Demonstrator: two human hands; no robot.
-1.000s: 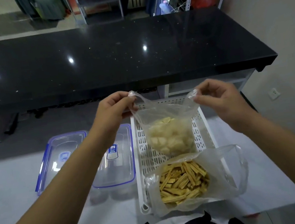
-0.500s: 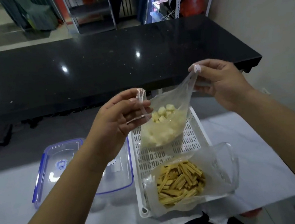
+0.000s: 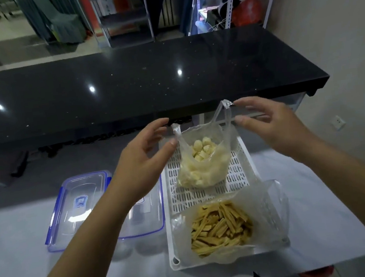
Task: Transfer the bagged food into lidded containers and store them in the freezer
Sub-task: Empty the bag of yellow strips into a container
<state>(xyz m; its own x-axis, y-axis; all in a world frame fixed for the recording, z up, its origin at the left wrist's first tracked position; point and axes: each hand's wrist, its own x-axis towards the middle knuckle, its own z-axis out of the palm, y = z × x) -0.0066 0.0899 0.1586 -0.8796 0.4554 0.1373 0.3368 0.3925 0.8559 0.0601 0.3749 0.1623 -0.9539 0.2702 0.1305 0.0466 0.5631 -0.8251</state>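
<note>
Two lidded containers [image 3: 80, 207] sit side by side at the left of the white tabletop [image 3: 322, 213]. The left hand [image 3: 143, 163] hovers beside the bag of pale chunks [image 3: 203, 165], fingers spread and loose, holding nothing. That bag stands in the white slotted tray [image 3: 238, 177], with the bag of yellow strips [image 3: 223, 227] nearer. The right hand [image 3: 276, 127] touches a raised bag handle with straight fingers.

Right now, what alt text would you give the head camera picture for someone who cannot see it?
Two bare hands, left hand and right hand, hover open beside a bag of pale chunks resting in a white slotted tray. A bag of yellow sticks lies nearer in it; two lidded containers sit left.
</note>
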